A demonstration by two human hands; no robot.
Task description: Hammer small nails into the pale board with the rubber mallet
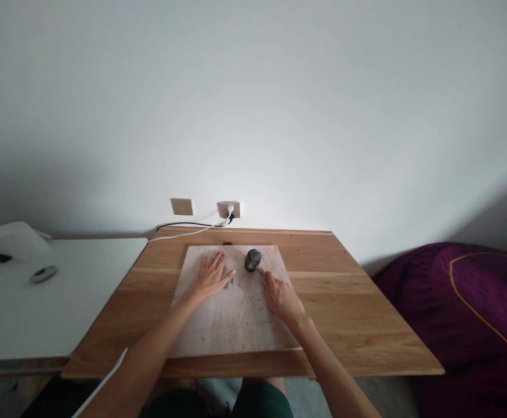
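A pale board point(236, 325) lies on a wooden table point(344, 325). My left hand point(212, 277) rests flat on the board's far left part with fingers spread, next to some small dark bits point(231, 283) I cannot make out. My right hand point(282, 297) is closed round the wooden handle of a mallet. The mallet's dark head point(252, 259) rests on the board near its far edge.
A white desk point(27, 302) adjoins on the left, with a roll of tape point(43, 274) and some tools at its far left. Wall sockets point(228, 209) with a plug and cables sit behind the table. A purple beanbag point(466, 313) lies to the right.
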